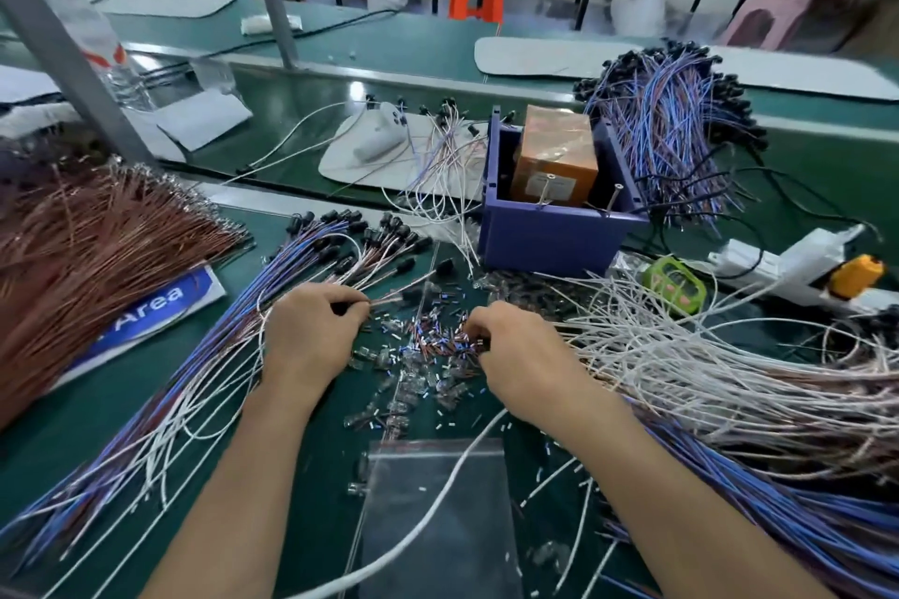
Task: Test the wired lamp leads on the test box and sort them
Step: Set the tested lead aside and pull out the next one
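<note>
Pick-up step, judging by the hands: nothing held to the test box [549, 234], far of centre on the tabletop [301, 477]. Left hand [311, 331] curled, pinching a dark-capped lead end [351, 306] mid-tabletop, at the edge of the blue-and-brown lead bundle [194, 355] fanning toward the front-left corner. Right hand [515, 355] curled too, nipping a small dark piece [479, 343] at the heap of loose bulbs and offcuts [418, 355]; impossible to say exactly what. Next, probably: draw one lead free of the tangle, bring its bare ends to the screws on the box's near wall, then sort by result.
</note>
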`<state>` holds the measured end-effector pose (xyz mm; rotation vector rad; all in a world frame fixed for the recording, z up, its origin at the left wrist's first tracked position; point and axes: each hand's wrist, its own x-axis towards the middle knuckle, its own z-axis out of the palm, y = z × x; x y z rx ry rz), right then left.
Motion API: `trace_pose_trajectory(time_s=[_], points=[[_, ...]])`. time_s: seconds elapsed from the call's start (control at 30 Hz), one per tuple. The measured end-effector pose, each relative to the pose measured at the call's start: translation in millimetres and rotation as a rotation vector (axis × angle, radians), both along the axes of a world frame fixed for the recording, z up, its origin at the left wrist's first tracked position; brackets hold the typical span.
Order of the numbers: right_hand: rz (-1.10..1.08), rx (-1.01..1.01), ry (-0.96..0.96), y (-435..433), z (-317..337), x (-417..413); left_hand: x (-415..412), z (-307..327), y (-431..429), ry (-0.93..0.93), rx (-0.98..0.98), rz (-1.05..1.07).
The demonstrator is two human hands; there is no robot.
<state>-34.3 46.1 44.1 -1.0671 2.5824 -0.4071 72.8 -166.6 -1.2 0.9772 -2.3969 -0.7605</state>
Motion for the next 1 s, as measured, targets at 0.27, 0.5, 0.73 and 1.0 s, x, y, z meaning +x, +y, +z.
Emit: trace_pose_trajectory(time_s=[0.27,0.5,0.73,1.0], points=[[-0.055,-0.006,0.005,-4,-1,1,-4,-5,-3,0.111,-0.010,0.051],[-0.160,-0.198,-0.067,-10,1,13,1,-3,-1,0.165,-0.029,0.054],[-0.181,-0.346,-0.144,-24,3,12,0,-2,3,0.114,0.043,0.058],[-0.451,-0.740,-0.844,-55,5,18,4,7,18,0.414,0.240,-0.068]])
